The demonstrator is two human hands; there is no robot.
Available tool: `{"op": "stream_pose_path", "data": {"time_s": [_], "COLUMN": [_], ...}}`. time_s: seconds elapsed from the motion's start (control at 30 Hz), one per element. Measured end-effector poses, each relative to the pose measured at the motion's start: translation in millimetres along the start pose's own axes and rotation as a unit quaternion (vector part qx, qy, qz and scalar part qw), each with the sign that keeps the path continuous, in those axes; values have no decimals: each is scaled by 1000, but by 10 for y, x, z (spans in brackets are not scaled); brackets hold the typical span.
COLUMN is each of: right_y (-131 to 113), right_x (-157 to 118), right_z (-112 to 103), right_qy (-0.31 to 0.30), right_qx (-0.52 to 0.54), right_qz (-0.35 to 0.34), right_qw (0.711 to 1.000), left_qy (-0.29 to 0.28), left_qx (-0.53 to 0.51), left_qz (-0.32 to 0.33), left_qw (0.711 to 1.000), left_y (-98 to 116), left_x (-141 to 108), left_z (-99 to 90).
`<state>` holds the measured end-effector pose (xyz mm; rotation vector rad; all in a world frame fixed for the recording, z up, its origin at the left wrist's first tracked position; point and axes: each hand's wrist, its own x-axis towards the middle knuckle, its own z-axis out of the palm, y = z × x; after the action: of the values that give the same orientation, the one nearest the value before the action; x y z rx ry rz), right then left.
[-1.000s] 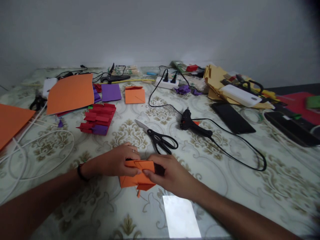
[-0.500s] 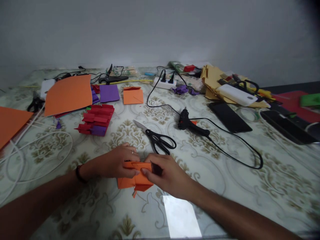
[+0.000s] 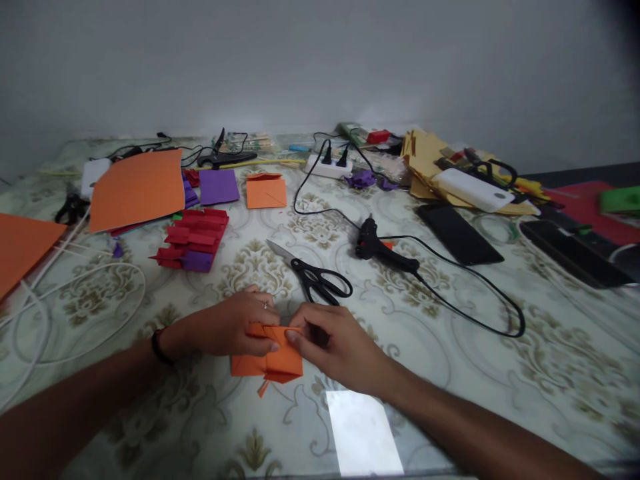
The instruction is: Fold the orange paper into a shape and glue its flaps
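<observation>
A folded orange paper piece point(image 3: 283, 363) is held low over the patterned tablecloth, near the front. My left hand point(image 3: 240, 325) grips its upper left part, thumb on the near side and the other fingers behind. At the upper right corner, my right hand point(image 3: 337, 340) pinches the paper between thumb and index finger. A thin orange strip point(image 3: 263, 388) sticks out below the paper. Just beyond my hands lie black-handled scissors point(image 3: 320, 277), blades pointing to the back left.
A black glue gun point(image 3: 385, 250) with its cord lies right of the scissors, near a black phone point(image 3: 457, 233). Red and purple folded pieces point(image 3: 193, 240), orange sheets point(image 3: 140, 190) and a white cable point(image 3: 143, 287) are on the left. A power strip point(image 3: 327, 167) stands behind.
The orange paper has shifted and turned slightly to the left. My right hand's fingers have moved a little up and left along its edge. My left hand has barely moved.
</observation>
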<state>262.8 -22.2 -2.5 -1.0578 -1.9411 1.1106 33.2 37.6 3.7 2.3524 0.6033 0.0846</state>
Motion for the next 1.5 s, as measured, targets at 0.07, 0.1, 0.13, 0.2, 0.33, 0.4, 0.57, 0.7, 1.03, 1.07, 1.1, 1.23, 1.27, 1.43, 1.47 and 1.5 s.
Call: {"op": "stream_pose_path", "data": {"time_s": [0.07, 0.1, 0.13, 0.2, 0.33, 0.4, 0.57, 0.7, 1.03, 1.07, 1.1, 1.23, 1.27, 1.43, 1.47, 1.5], "right_y": [-2, -3, -3, -3, -9, -12, -2, 3, -22, -20, -17, -9, -8, -17, -20, -22], "right_x": [2, 2, 2, -1, -3, -2, 0, 5, 21, 19, 16, 5, 3, 4, 4, 3], "right_z": [-6, -10, -15, -30, -74, -91, -113, -137, -206, -210, -212, -211, -210, -209, -209, -208], "right_qy": [3, 4, 5, 6, -2, -6, -2, 10, -26, -34, -42, -60, -61, -54, -53, -52], "right_qx": [-1, -1, 0, 5, 14, 16, 15, 14, -16, -18, -18, 14, 25, 57, 58, 60], "right_qz": [0, 1, 5, 19, 41, 41, 53, 47, 64, 68, 71, 99, 109, 127, 125, 124], "right_qw": [1000, 1000, 1000, 1000, 999, 999, 998, 999, 997, 997, 996, 993, 992, 989, 989, 989], "left_qy": [-3, -4, -4, -5, -8, -6, 6, 18, 97, 105, 114, 114, 108, 82, 80, 77], "left_qx": [-2, -4, -6, -11, -22, -27, -50, -71, -199, -213, -221, -200, -192, -188, -190, -193], "left_qz": [1, 4, 7, 15, 29, 31, 27, 22, -91, -102, -108, -100, -94, -61, -55, -53], "left_qw": [1000, 1000, 1000, 1000, 999, 999, 998, 997, 971, 966, 963, 968, 971, 977, 977, 977], "left_y": [8, 13, 20, 33, 43, 34, -12, -18, 2, -9, -20, -61, -67, -63, -56, -48], "left_x": [1, 2, 3, 7, 18, 20, 23, 26, 5, 2, 0, -4, -4, 5, 5, 5], "left_z": [-8, -13, -18, -29, -44, -40, -16, -19, -42, -38, -34, -34, -38, -57, -58, -57]}}
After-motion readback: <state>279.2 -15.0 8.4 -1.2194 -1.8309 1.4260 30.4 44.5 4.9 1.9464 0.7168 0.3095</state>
